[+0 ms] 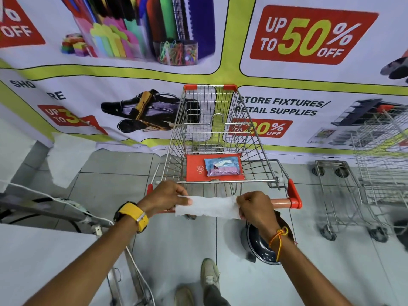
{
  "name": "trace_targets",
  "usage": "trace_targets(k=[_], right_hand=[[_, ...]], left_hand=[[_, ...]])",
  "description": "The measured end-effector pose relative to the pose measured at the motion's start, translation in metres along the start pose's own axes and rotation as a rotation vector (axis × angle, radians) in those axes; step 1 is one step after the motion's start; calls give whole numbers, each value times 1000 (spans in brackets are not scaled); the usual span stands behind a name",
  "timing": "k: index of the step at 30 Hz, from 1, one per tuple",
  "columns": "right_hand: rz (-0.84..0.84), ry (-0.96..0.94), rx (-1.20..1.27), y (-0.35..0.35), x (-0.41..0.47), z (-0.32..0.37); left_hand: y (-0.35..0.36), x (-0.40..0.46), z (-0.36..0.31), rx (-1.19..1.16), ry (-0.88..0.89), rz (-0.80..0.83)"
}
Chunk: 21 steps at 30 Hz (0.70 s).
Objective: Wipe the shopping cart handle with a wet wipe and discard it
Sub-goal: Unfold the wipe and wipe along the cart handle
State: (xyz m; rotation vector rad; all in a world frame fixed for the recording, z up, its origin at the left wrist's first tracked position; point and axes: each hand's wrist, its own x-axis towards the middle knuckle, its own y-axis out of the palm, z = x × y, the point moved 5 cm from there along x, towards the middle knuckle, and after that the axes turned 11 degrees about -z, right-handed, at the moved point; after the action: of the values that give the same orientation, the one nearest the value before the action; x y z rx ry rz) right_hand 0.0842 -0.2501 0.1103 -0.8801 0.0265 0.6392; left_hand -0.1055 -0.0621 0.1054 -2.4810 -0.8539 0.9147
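At the far left a white cable [66, 200] trails over a grey surface beside me. My left hand [164, 196], with a yellow watch band [135, 215] on the wrist, is closed in a pinch on the left end of the wet wipe [208, 206]. The wipe is stretched flat between my two hands, spread just over the middle of the cart handle [281, 203] and hiding that part of the bar; whether it presses on the bar I cannot tell. Beyond it, on the red fold-down seat flap [193, 167] of the shopping cart [220, 129], lies the blue and pink pack of wipes [223, 166]. My right hand [256, 206] is closed too, pinching the right end of the wipe, with an orange thread [278, 236] tied round the wrist. Under that wrist, on the tiled floor, stands a dark round bin [260, 244]. The orange bar shows bare to the right of my hand, out to its red end cap [294, 198]. Further right stands a second wire cart [353, 195], against the sale banner [309, 36] on the far wall.
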Motion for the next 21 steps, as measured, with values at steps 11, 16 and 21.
trace_targets(k=[11,16,21], right_hand=[[-217,-695,-68,22,-42,43],[-99,-791,-78,77,-55,47],[-253,-767,-221,107,-65,53]], left_hand=[[11,-1,-4,37,42,-102],[-11,0,5,252,177,-294],[-35,1,41,352,368,-473]])
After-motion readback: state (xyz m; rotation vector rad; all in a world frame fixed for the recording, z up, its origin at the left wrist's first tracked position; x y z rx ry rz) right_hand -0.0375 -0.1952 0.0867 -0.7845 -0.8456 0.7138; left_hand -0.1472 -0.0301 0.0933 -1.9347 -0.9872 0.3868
